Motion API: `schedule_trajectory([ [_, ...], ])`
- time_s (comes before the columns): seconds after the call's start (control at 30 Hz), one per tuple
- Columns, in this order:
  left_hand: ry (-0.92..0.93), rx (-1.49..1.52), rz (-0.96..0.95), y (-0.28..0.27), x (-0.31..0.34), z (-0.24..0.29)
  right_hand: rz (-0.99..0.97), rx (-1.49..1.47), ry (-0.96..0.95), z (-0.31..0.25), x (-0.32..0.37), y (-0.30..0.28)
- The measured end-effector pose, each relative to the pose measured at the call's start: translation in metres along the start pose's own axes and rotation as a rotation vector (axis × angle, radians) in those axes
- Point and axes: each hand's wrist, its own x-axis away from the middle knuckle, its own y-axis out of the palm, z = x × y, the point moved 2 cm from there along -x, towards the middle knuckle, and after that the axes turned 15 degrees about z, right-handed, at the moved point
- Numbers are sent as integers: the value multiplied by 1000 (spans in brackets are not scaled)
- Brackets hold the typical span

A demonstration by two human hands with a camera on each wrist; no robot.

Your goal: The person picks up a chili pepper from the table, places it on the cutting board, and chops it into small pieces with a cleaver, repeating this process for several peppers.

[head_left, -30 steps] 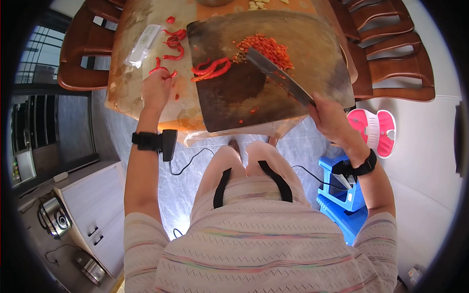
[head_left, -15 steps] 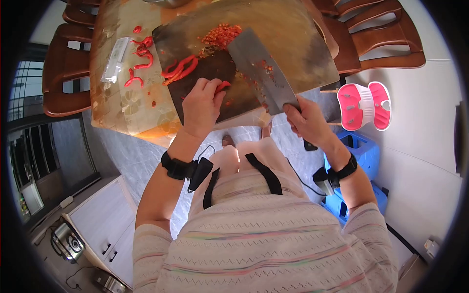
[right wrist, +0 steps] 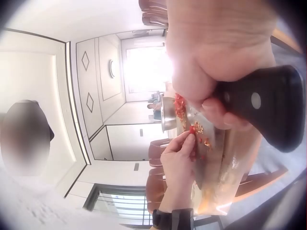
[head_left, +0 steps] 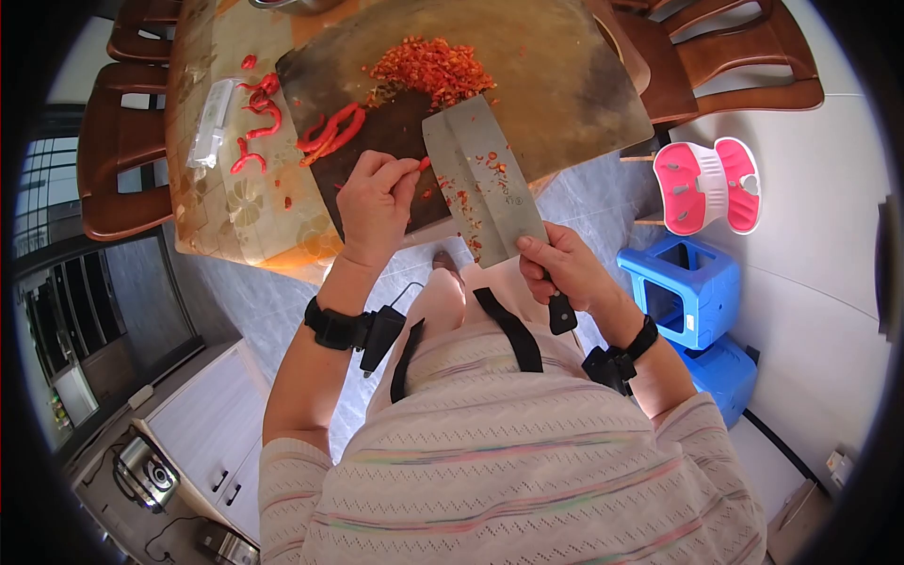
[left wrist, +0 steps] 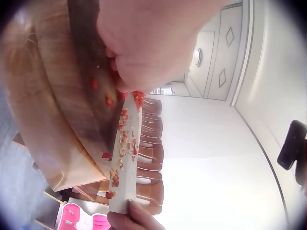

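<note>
My left hand (head_left: 375, 209) pinches a red chili pepper (head_left: 424, 164) over the near part of the dark cutting board (head_left: 565, 94); most of that pepper is hidden by the fingers. My right hand (head_left: 576, 269) grips the black handle of a cleaver (head_left: 476, 174). Its broad blade lies tilted, flat face up, with bits of chili stuck to it, the front edge close beside the pepper. Beyond the blade is a heap of chopped chili (head_left: 433, 71). Several whole chilies (head_left: 334, 135) lie at the board's left edge.
On the patterned tablecloth (head_left: 247, 202), left of the board, lie more red chilies (head_left: 266, 118) and a clear plastic packet (head_left: 213, 122). A metal bowl (right wrist: 168, 115) stands at the far side. Brown chairs (head_left: 744, 56), blue stools (head_left: 692, 287) and a pink-and-white seat (head_left: 706, 186) surround the table.
My left hand has come from the chilies on the tablecloth to the board, bringing one pepper. The right hand has drawn the cleaver back from the chopped heap toward my body, turning its blade face up.
</note>
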Motion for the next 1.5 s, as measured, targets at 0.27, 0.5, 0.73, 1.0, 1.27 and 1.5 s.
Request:
schedule_trajectory([
  [0.27,5,3,-4,0,0,0,-14,-13,35,0,-5,-3],
  [0.5,17,-12,-18,0,-3,0,-49,14,68,1,-5,-14],
  [0.73,14,43,-27,-1,-5,-3,-32,56,25,-9,-13,-10],
  [1.0,47,15,-39,-3,-5,-3,-91,119,35,-10,-9,-20],
  [1.27,53,28,-69,-4,-7,-3,-93,103,86,-6,-4,-23],
  [1.5,84,27,-98,-4,-8,-6,-87,87,31,-2,-18,-18],
])
